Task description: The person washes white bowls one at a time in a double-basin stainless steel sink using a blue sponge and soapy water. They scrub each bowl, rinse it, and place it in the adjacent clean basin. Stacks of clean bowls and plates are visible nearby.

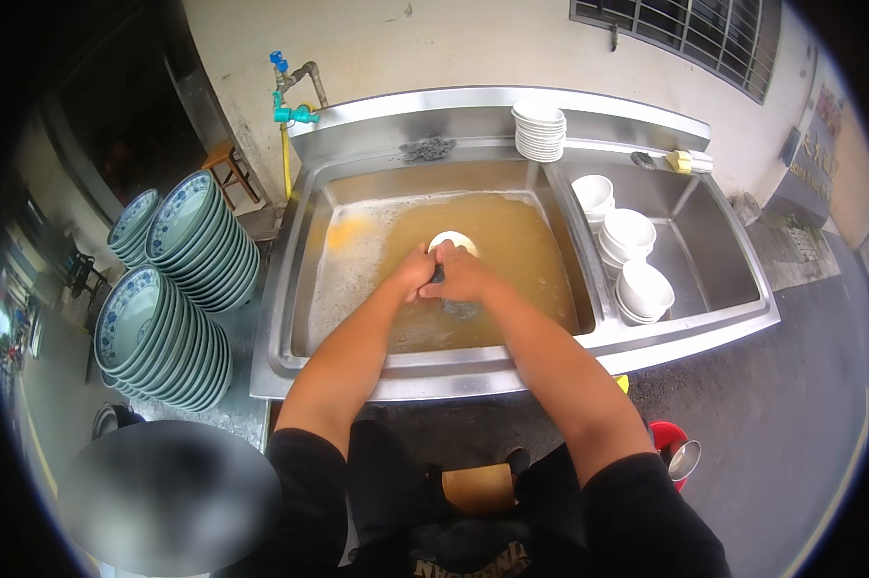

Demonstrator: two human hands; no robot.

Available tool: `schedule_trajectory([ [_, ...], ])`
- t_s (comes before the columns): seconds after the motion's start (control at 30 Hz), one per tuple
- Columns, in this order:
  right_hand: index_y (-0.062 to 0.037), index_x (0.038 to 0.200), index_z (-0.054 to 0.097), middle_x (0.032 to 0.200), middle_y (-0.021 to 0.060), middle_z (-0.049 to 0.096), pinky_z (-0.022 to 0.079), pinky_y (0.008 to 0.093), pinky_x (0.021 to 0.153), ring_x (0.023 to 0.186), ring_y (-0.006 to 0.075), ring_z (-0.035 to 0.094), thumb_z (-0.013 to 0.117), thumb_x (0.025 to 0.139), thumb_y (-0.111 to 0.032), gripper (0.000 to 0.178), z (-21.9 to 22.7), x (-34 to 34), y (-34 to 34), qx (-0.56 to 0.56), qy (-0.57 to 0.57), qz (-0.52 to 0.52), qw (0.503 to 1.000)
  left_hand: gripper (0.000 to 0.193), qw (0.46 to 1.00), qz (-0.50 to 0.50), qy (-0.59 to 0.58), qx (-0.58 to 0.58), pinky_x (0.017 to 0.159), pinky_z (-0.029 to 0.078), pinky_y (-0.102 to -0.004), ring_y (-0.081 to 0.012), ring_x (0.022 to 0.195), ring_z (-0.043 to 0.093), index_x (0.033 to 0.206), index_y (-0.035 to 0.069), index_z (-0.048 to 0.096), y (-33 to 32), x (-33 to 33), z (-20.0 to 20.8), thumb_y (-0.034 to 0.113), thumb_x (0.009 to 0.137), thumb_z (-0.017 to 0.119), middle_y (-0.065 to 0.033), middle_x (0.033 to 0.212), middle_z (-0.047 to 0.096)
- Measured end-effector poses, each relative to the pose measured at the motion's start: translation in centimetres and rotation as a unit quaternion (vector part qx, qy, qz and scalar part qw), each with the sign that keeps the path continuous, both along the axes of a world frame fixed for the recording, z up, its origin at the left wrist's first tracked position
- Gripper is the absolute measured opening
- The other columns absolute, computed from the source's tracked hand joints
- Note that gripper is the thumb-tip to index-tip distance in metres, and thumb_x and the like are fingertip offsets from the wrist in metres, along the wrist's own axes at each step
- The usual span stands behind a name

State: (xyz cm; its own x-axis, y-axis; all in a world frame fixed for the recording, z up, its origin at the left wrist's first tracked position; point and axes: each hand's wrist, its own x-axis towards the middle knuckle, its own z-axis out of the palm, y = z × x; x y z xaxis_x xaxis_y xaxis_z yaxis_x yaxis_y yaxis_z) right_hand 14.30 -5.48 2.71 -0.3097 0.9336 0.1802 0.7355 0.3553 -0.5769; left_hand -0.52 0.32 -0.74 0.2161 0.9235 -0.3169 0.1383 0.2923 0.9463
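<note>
Both my hands meet low over the large sink basin (343, 313), which holds cloudy brownish water with pale foam at its left. Between them, tilted, is a small white bowl (453, 239), its far part showing beyond my fingers. My left hand (414, 274) is closed at the bowl's left side. Curled over its near side, my right hand (461, 276) presses close to the left. A small dark thing (438, 275) shows between the hands, perhaps a scrubber; the fingers hide most of it. Something greyish (461, 309) lies at the water just below my right hand.
White bowls (630, 236) stand stacked in the smaller right basin (709, 246). On the back ledge are a stack of small white dishes (539, 133), steel wool (428, 149) and yellow sponges (690, 162). Tall stacks of blue-rimmed bowls (165, 337) flank the sink's left, near a tap (295, 114).
</note>
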Motion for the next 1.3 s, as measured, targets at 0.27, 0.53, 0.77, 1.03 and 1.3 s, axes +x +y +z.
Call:
schedule_trajectory([
  [0.27,-0.0009,0.106,0.063,0.107,0.0203,0.069,0.054,0.0404,0.085,0.096,0.0344,0.068,0.078,0.078,-0.022,0.039,-7.2,3.5,6.6,0.014,-0.050,-0.224,0.973,0.045,0.989,-0.035,0.136,0.054,0.064,0.053,-0.0397,-0.0216,0.091,0.065,0.145,0.009,0.043,-0.2,-1.7,1.3,0.013,0.100,0.049,-0.0151,0.114,0.063],
  [0.53,0.0021,0.108,0.063,0.102,0.0137,0.069,0.054,0.0361,0.083,0.094,0.0223,0.067,0.074,0.085,-0.013,0.030,-1.4,0.4,3.6,-0.192,0.370,-0.067,0.906,0.068,0.993,-0.056,-0.086,-0.061,0.072,0.058,-0.0425,-0.0247,0.094,0.066,0.144,0.015,0.043,-0.8,-1.0,1.6,-0.010,0.082,0.052,-0.0101,0.112,0.061],
  [0.77,-0.0005,0.110,0.062,0.113,0.0253,0.065,0.051,0.0440,0.091,0.105,0.0393,0.065,0.072,0.085,-0.016,0.031,-2.2,1.3,3.1,0.053,-0.126,-0.155,0.978,0.065,0.992,-0.062,-0.105,-0.036,0.080,0.056,-0.0419,-0.0231,0.105,0.061,0.139,0.015,0.052,-0.9,-1.9,1.6,-0.012,0.080,0.046,-0.0097,0.121,0.062],
  [1.03,-0.0006,0.118,0.060,0.124,0.0232,0.065,0.048,0.0480,0.097,0.114,0.0432,0.061,0.065,0.088,-0.027,0.040,-3.7,2.4,3.6,-0.122,-0.131,-0.096,0.979,0.051,0.949,0.101,0.048,0.296,0.100,0.047,-0.0376,-0.0301,0.116,0.061,0.135,0.008,0.057,0.7,-1.2,0.1,-0.010,0.092,0.036,-0.0179,0.126,0.065],
  [1.3,-0.0026,0.114,0.065,0.114,0.0239,0.068,0.051,0.0471,0.091,0.106,0.0409,0.065,0.064,0.090,-0.020,0.030,-0.4,0.8,2.8,-0.011,0.025,-0.147,0.989,0.034,0.923,0.230,0.180,0.250,0.096,0.049,-0.0453,-0.0397,0.113,0.062,0.132,0.010,0.059,-0.1,-2.7,3.3,0.009,0.101,0.048,-0.0216,0.123,0.066],
])
